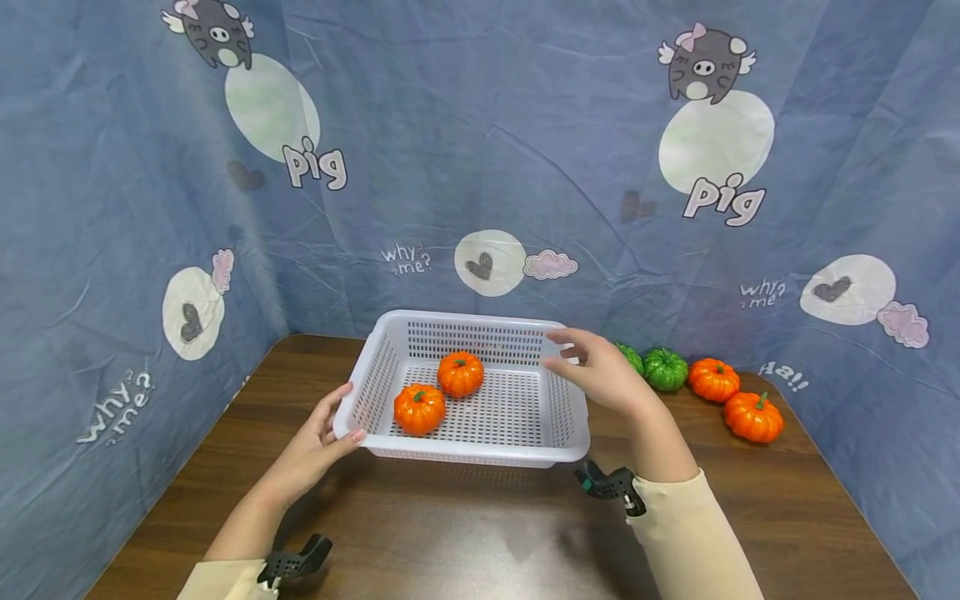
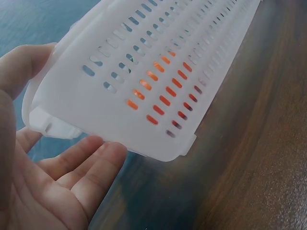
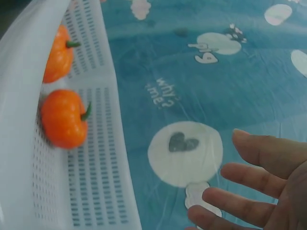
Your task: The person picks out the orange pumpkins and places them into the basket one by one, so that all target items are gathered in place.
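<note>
A white perforated plastic basket (image 1: pixel 480 454) is near the middle of the table, with two orange toy pumpkins (image 1: pixel 419 409) lying toward its left half. My left hand (image 1: pixel 311 450) grips its left end, thumb over the rim and fingers along the outer wall and under the edge, as the left wrist view shows. Whether the basket's base touches the table I cannot tell. Over the basket's right end is my right hand (image 1: pixel 600 371), fingers apart and loosely bent, holding nothing. The right wrist view shows a gap between this hand (image 3: pixel 259 187) and the basket wall (image 3: pixel 88 158).
Behind my right hand, green toy pumpkins (image 1: pixel 665 369) and two more orange pumpkins (image 1: pixel 753 417) stand at the back right of the brown wooden table (image 1: pixel 450 533). A blue patterned cloth (image 1: pixel 465 150) hangs along the back and both sides.
</note>
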Motion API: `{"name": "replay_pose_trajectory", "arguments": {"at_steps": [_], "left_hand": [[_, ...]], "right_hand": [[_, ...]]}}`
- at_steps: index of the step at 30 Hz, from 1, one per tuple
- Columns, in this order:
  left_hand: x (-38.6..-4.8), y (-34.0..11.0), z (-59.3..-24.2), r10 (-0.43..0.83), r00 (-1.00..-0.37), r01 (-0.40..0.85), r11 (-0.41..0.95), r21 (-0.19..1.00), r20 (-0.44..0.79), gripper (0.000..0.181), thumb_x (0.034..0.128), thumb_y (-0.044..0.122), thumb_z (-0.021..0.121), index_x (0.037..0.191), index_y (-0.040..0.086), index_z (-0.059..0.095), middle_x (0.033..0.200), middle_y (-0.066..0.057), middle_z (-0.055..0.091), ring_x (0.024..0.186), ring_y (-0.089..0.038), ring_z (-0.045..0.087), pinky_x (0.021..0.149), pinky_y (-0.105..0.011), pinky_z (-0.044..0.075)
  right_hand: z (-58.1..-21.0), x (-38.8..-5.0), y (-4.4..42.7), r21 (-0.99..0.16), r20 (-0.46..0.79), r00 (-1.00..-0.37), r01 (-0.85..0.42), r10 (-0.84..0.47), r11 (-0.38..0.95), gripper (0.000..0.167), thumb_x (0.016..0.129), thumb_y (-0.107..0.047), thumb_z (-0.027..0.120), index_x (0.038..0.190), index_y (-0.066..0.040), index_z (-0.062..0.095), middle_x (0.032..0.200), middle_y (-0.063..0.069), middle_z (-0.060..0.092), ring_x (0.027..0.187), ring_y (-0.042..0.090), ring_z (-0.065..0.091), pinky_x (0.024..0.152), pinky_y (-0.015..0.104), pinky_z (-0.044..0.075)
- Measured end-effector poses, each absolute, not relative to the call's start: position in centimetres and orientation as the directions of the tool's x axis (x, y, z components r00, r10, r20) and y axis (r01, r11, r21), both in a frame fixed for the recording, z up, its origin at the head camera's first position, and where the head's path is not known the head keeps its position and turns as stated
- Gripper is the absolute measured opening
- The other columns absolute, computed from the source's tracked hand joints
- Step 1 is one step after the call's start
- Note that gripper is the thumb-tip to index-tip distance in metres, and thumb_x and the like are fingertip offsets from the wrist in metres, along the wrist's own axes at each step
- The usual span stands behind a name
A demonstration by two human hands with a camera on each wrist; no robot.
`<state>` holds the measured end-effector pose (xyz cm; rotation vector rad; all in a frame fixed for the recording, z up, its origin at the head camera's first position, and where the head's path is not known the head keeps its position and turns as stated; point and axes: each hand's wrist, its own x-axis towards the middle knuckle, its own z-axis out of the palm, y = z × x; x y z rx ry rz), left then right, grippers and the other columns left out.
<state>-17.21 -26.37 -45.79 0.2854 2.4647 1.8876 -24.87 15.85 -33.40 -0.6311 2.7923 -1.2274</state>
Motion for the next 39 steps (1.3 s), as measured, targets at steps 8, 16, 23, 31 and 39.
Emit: {"name": "replay_pose_trajectory", "arguments": {"at_steps": [8,16,23,31,39], "left_hand": [[-17.4,-26.3,-45.9,0.157,-0.984,0.125,0.253,0.959,0.087,0.083,0.0963,0.013,0.066,0.159,0.014,0.012,0.15,-0.03,0.035,0.126,-0.042,0.05,0.089,-0.02,0.048],[-17.3,-26.3,-45.7,0.167,-0.981,0.14,0.242,0.96,0.1,0.083,0.0962,0.012,0.066,0.159,0.013,0.013,0.149,-0.032,0.036,0.124,-0.039,0.052,0.089,-0.02,0.049],[-17.4,-26.3,-45.8,0.151,-0.985,0.125,0.272,0.954,0.086,0.083,0.0958,0.015,0.067,0.159,0.014,0.013,0.15,-0.03,0.036,0.123,-0.037,0.052,0.089,-0.019,0.048],[-17.3,-26.3,-45.9,0.147,-0.985,0.125,0.279,0.952,0.086,0.082,0.0962,0.016,0.067,0.159,0.015,0.014,0.149,-0.03,0.036,0.125,-0.041,0.05,0.089,-0.02,0.048],[-17.3,-26.3,-45.9,0.157,-0.983,0.134,0.259,0.956,0.095,0.082,0.0962,0.014,0.067,0.159,0.013,0.014,0.15,-0.03,0.035,0.126,-0.043,0.049,0.089,-0.019,0.048]], "right_hand": [[-33.6,-24.2,18.3,-0.687,0.169,-0.936,-0.336,-0.309,0.644,0.05,0.096,-0.03,0.069,0.139,-0.007,0.057,0.14,0.016,0.055,0.12,0.036,0.059,0.096,0.055,0.049],[-33.7,-23.4,20.8,-0.678,0.175,-0.95,-0.306,-0.258,0.668,0.051,0.097,-0.032,0.067,0.141,-0.008,0.054,0.141,0.017,0.054,0.122,0.039,0.058,0.095,0.054,0.049],[-34.2,-22.6,23.0,-0.673,0.227,-0.951,-0.31,-0.21,0.672,0.049,0.098,-0.031,0.066,0.139,-0.005,0.056,0.138,0.019,0.054,0.118,0.038,0.058,0.096,0.054,0.049],[-35.7,-22.2,25.4,-0.66,0.262,-0.956,-0.277,-0.132,0.698,0.045,0.1,-0.027,0.063,0.136,-0.001,0.055,0.136,0.022,0.053,0.116,0.042,0.058,0.092,0.056,0.049],[-37.6,-22.0,28.0,-0.651,0.281,-0.959,-0.226,-0.047,0.724,0.048,0.101,-0.029,0.061,0.137,0.001,0.054,0.135,0.026,0.054,0.116,0.043,0.058,0.094,0.056,0.047]]}}
